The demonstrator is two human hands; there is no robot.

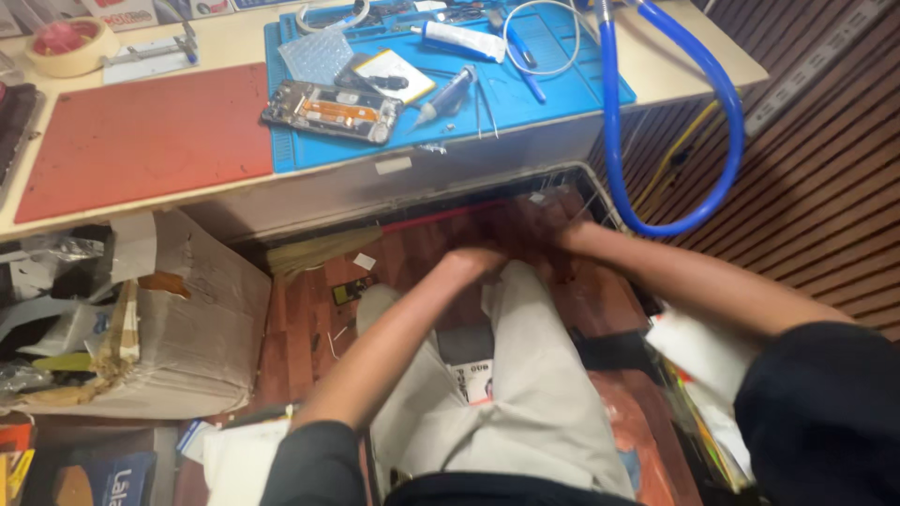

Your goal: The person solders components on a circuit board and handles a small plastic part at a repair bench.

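Both hands are lowered below the bench (pixel 656 66) edge over the knees: the left hand (pixel 473 262) and right hand (pixel 562 234) are motion-blurred, so whether either grips anything cannot be determined. The opened phone (pixel 328 111) lies untouched on the blue mat (pixel 562 89), beside a syringe (pixel 441 98) and tweezers (pixel 483 103). A cardboard box (pixel 197 319) stands left of the legs, and a blue hose (pixel 722 122) loops at the right.

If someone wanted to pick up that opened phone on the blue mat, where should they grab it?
Probably by its two long edges, coming straight down from above. The phone lies flat on the blue mat with its open inside facing up, so pinching the thin sides keeps fingers off the exposed parts. The near long edge looks free; a yellow-edged pad and a syringe lie close on the far and right sides.
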